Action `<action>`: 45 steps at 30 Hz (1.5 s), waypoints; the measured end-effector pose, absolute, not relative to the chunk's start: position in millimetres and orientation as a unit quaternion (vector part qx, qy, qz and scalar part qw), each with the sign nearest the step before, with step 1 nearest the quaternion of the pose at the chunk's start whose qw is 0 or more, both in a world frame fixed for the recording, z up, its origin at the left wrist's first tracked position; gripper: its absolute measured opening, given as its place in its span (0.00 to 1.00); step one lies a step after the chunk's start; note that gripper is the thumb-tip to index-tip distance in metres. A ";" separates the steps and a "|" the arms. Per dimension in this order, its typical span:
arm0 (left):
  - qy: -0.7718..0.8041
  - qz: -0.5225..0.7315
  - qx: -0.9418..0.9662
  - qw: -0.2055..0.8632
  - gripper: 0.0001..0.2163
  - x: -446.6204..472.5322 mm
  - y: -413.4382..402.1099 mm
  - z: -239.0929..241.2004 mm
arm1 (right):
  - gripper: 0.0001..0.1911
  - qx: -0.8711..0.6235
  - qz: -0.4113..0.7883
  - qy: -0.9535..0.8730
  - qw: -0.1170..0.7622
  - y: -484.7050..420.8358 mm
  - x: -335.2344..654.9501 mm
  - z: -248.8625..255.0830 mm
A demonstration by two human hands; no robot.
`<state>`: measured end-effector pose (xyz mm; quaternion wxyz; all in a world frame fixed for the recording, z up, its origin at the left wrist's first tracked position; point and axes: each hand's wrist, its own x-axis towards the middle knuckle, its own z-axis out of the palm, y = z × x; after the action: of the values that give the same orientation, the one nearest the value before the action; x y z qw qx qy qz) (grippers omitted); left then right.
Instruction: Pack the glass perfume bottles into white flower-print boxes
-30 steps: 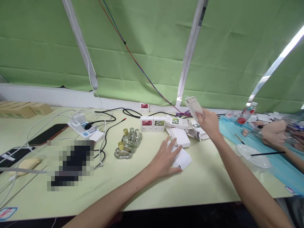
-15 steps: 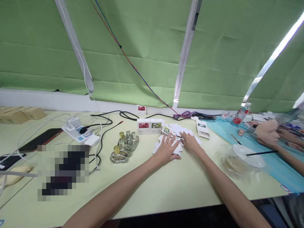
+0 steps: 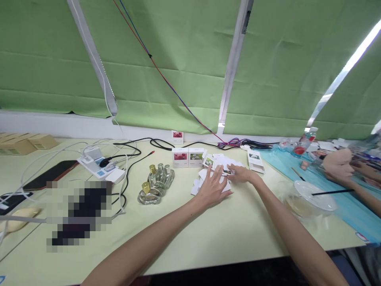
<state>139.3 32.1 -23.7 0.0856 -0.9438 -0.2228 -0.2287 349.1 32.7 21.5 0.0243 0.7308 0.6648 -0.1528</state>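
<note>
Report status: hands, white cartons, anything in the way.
Left hand spread over heaped white cartons. Right hand at their right side, grip unclear. Capped bottles to the left, out of the way.

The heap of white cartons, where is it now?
In the head view, the heap of white cartons lies on the table just right of centre, under the left hand and right of the capped bottles, the right hand at its right side.
</note>
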 end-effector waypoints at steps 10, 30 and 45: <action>-0.256 -0.141 -0.956 -0.026 0.22 149.6 46.1 -22.2 | 0.20 0.768 -0.169 0.616 -0.043 62.6 362.7 38.1; -0.315 -0.154 -0.932 -0.095 0.29 164.2 41.8 -26.5 | 0.28 0.938 -0.034 0.317 -0.139 84.1 412.5 -33.1; -0.384 -0.170 -0.904 -0.087 0.32 205.7 59.4 -28.6 | 0.28 0.897 -0.020 0.416 -0.145 72.6 408.1 -27.8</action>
<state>205.7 59.4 -28.6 -0.0870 -0.9035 -0.3837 -0.1699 408.1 72.6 -27.8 -0.1446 0.8974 0.4165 -0.0196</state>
